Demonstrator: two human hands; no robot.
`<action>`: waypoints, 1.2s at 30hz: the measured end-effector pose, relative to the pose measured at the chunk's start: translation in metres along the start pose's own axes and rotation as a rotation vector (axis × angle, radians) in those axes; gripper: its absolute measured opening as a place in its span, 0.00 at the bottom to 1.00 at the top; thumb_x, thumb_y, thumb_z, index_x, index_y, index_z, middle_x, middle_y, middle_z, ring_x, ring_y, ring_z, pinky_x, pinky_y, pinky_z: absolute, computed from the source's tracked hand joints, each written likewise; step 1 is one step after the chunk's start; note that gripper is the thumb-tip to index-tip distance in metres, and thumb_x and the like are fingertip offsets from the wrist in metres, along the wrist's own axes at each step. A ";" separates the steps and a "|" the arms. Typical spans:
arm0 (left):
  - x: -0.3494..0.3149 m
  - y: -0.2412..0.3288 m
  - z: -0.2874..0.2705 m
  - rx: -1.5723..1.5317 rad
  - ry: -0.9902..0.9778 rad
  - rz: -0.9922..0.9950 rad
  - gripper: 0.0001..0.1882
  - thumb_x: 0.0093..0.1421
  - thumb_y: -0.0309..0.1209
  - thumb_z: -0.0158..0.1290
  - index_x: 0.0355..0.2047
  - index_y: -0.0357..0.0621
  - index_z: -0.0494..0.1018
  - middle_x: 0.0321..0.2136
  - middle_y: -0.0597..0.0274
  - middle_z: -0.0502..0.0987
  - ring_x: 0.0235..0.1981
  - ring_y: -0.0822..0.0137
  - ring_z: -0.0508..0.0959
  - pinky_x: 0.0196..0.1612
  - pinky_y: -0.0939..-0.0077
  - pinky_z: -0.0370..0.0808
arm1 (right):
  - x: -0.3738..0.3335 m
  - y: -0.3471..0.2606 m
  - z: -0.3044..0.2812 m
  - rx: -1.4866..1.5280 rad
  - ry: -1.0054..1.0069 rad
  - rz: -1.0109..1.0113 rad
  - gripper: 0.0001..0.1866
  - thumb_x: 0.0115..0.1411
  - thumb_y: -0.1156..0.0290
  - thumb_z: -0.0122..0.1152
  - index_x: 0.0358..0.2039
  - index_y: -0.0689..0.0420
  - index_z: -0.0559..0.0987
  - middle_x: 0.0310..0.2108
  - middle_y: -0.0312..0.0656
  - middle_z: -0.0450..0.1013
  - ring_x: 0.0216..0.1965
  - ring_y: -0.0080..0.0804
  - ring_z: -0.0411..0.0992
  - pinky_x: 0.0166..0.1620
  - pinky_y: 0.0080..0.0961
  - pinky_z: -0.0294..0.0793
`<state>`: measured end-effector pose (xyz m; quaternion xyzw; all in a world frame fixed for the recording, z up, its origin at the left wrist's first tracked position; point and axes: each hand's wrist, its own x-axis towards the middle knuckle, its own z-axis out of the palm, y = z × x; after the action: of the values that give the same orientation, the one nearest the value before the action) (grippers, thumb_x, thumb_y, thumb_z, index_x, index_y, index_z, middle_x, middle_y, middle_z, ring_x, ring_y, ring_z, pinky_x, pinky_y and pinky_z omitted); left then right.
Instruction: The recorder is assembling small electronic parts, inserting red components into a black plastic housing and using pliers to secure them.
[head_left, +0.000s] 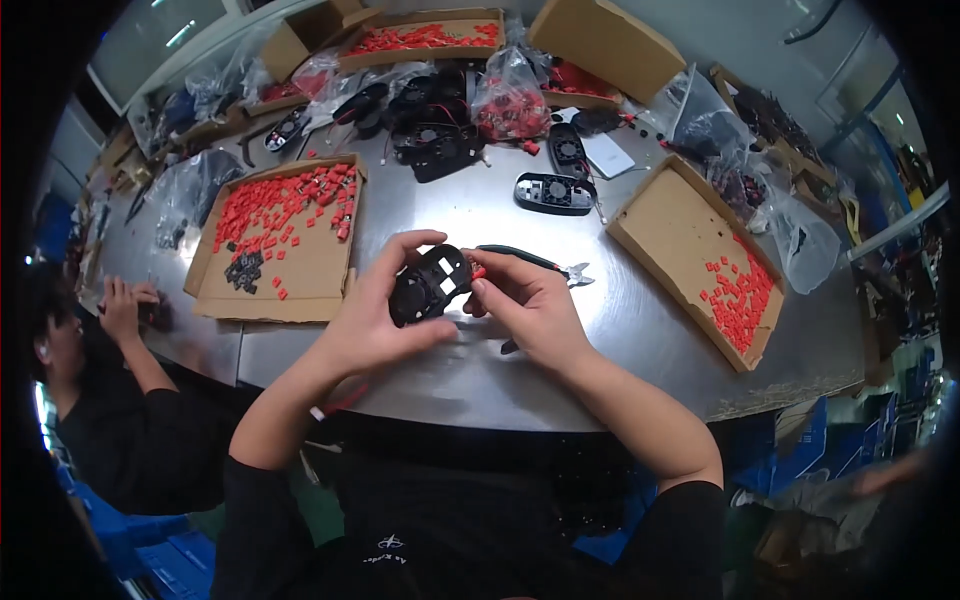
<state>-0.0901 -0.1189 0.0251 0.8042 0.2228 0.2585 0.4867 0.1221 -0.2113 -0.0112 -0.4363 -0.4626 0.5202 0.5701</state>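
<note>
My left hand [381, 309] grips a black plastic housing [428, 286] with rounded ends and white patches, held above the metal table. At the housing's right end, my right hand [532, 305] pinches a small red part [477, 271] between thumb and fingertips. The red part is close against the housing; whether it touches I cannot tell. Behind my right hand lie side cutters [572, 272] with dark green handles, partly hidden by the fingers. A red lead with a white connector [318, 412] hangs at the table's front edge, below my left wrist.
A cardboard tray [318, 306] of red and black parts is at left, another [655, 255] with red parts at right. Black fan housings [440, 150] and a bag of red parts [512, 108] crowd the back. At far left a co-worker's hand [122, 308] works over the table.
</note>
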 end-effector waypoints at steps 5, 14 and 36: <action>0.005 -0.030 0.003 -0.721 0.005 -0.381 0.32 0.62 0.35 0.62 0.62 0.47 0.59 0.39 0.58 0.74 0.31 0.76 0.74 0.27 0.81 0.67 | -0.006 0.002 0.005 0.147 0.070 0.004 0.22 0.68 0.78 0.63 0.60 0.63 0.71 0.41 0.41 0.80 0.42 0.23 0.80 0.48 0.22 0.80; -0.010 -0.018 0.021 -0.708 -0.129 -0.423 0.27 0.74 0.51 0.45 0.64 0.50 0.54 0.39 0.63 0.69 0.31 0.76 0.68 0.31 0.81 0.68 | -0.008 0.005 0.010 -0.286 0.081 -0.209 0.13 0.65 0.79 0.66 0.49 0.64 0.78 0.41 0.43 0.82 0.42 0.25 0.81 0.50 0.25 0.81; -0.047 -0.016 0.025 0.479 0.094 -0.078 0.30 0.67 0.42 0.58 0.61 0.36 0.64 0.48 0.43 0.75 0.45 0.43 0.77 0.50 0.52 0.74 | -0.012 0.029 0.019 -0.298 0.010 -0.098 0.11 0.58 0.79 0.71 0.39 0.62 0.78 0.34 0.41 0.80 0.37 0.26 0.81 0.39 0.22 0.79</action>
<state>-0.1123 -0.1572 -0.0085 0.8745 0.3310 0.2166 0.2807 0.0978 -0.2205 -0.0369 -0.4956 -0.5525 0.4152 0.5261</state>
